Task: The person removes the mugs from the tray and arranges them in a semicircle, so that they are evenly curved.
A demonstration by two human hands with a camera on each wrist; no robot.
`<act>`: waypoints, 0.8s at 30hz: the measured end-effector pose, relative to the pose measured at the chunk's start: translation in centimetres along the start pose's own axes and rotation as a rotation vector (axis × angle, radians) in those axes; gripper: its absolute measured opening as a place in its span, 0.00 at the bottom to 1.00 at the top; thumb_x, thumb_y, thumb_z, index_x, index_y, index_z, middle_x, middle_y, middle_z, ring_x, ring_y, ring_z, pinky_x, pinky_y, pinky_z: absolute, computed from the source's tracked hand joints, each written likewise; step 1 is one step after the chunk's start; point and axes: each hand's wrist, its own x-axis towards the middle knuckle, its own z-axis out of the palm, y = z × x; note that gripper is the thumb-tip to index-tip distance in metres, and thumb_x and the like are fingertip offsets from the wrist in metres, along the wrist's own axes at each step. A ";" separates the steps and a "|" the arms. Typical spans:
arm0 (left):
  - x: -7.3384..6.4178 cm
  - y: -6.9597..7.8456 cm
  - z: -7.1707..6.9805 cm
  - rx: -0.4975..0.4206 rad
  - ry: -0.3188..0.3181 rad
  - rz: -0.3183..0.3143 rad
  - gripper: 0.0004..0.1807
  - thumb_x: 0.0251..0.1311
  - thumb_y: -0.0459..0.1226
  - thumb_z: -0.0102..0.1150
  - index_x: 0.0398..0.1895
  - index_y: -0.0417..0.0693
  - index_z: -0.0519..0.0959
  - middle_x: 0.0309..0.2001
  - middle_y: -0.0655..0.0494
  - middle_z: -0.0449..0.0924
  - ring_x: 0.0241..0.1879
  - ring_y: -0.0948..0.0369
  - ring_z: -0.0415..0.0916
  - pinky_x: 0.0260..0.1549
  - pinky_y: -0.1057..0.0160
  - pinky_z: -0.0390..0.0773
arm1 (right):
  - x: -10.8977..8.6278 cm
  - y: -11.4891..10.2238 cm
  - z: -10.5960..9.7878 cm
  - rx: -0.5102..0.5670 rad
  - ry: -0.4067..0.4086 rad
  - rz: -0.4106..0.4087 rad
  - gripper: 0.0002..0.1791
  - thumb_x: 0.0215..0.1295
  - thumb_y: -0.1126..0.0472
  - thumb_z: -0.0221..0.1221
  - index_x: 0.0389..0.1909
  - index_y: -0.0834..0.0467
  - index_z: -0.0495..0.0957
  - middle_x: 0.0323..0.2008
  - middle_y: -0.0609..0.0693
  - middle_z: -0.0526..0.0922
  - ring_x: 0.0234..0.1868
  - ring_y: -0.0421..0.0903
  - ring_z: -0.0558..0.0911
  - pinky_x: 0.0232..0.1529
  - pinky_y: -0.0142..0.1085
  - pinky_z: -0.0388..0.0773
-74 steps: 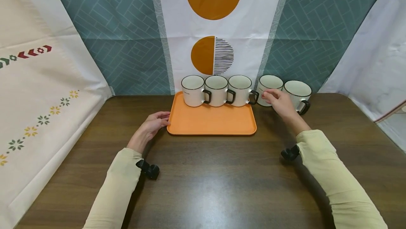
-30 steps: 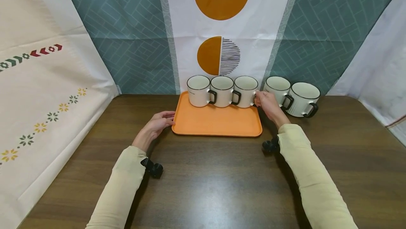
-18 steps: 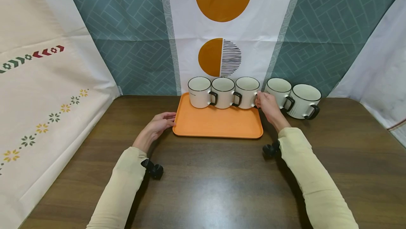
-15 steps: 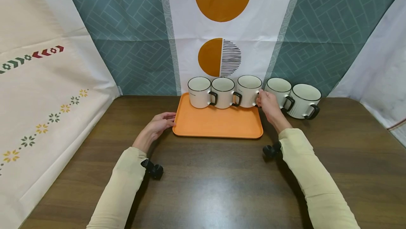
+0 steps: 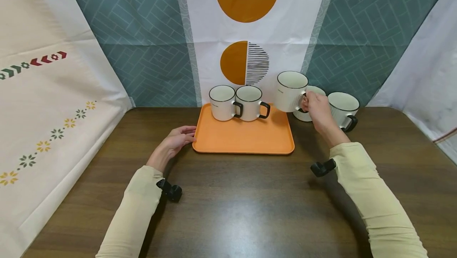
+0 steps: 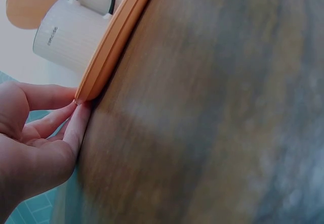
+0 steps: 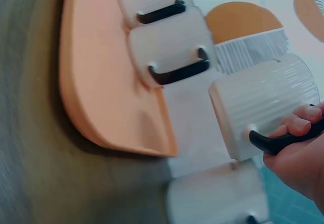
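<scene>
My right hand point(image 5: 317, 109) grips the black handle of a white mug point(image 5: 290, 91) with a dark rim. The mug is in the air, upright, above the right end of the orange tray point(image 5: 242, 141). In the right wrist view, fingers curl round the mug's handle point(image 7: 288, 142). Two similar mugs stand side by side at the tray's back left, a left mug point(image 5: 222, 104) and a right mug point(image 5: 248, 104). My left hand point(image 5: 173, 143) pinches the tray's left edge; in the left wrist view, thumb and fingers point(image 6: 50, 96) meet at its rim.
Right of the tray, two more white mugs stand on the wooden table point(image 5: 228, 206): one point(image 5: 303, 116) partly hidden by the held mug and my hand, the other point(image 5: 343, 107) further right. A patterned cloth point(image 5: 143, 51) hangs along the back.
My right hand came from the right-hand mugs to the third mug on the tray, took its handle, then lifted it up and to the right. The left hand stays at the tray's edge.
</scene>
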 end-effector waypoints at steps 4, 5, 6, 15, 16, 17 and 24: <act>0.0 0.0 -0.1 -0.003 0.002 -0.005 0.31 0.62 0.20 0.49 0.70 0.29 0.56 0.68 0.34 0.59 0.67 0.47 0.59 0.64 0.55 0.63 | -0.2 -1.5 -1.1 0.032 -0.011 -0.030 0.23 0.77 0.58 0.38 0.19 0.60 0.59 0.21 0.47 0.59 0.26 0.43 0.60 0.31 0.33 0.60; 0.0 0.0 -0.1 -0.003 0.002 -0.005 0.32 0.62 0.20 0.49 0.70 0.29 0.56 0.68 0.34 0.59 0.67 0.47 0.59 0.64 0.55 0.63 | -0.3 -1.9 -1.3 0.038 -0.014 -0.038 0.23 0.77 0.57 0.38 0.18 0.60 0.59 0.21 0.47 0.58 0.25 0.43 0.59 0.31 0.33 0.59; 0.0 0.0 -0.1 -0.003 0.005 -0.007 0.32 0.61 0.20 0.49 0.70 0.29 0.57 0.68 0.35 0.59 0.66 0.47 0.59 0.64 0.55 0.63 | -0.4 -2.4 -1.6 0.057 -0.017 -0.043 0.24 0.77 0.56 0.39 0.18 0.60 0.60 0.21 0.47 0.59 0.25 0.43 0.60 0.31 0.32 0.59; -0.3 0.1 -0.4 -0.014 0.007 -0.001 0.32 0.62 0.20 0.48 0.70 0.29 0.56 0.68 0.34 0.58 0.67 0.47 0.58 0.64 0.55 0.62 | -0.4 -5.8 -4.0 0.225 0.006 -0.111 0.25 0.76 0.59 0.42 0.15 0.60 0.58 0.19 0.47 0.56 0.23 0.41 0.57 0.27 0.30 0.57; -0.4 0.1 -0.4 -0.014 0.007 -0.002 0.32 0.62 0.20 0.48 0.70 0.29 0.56 0.68 0.34 0.58 0.67 0.47 0.58 0.64 0.55 0.62 | -0.3 -6.0 -4.4 0.237 0.022 -0.112 0.25 0.76 0.59 0.42 0.15 0.60 0.59 0.18 0.47 0.57 0.23 0.41 0.57 0.27 0.30 0.58; -0.4 0.0 -0.4 -0.011 0.010 -0.004 0.31 0.62 0.20 0.48 0.70 0.29 0.56 0.68 0.35 0.58 0.67 0.47 0.58 0.64 0.55 0.62 | -0.2 -6.3 -4.8 0.251 0.031 -0.115 0.24 0.76 0.60 0.42 0.15 0.60 0.59 0.19 0.47 0.58 0.23 0.40 0.58 0.26 0.30 0.58; -0.5 -0.2 -0.6 -0.007 0.006 0.003 0.31 0.62 0.20 0.48 0.70 0.29 0.56 0.68 0.34 0.58 0.67 0.46 0.58 0.64 0.55 0.63 | 0.8 -7.0 -8.5 0.397 0.123 -0.135 0.24 0.75 0.64 0.42 0.14 0.63 0.59 0.19 0.49 0.60 0.21 0.40 0.61 0.22 0.28 0.57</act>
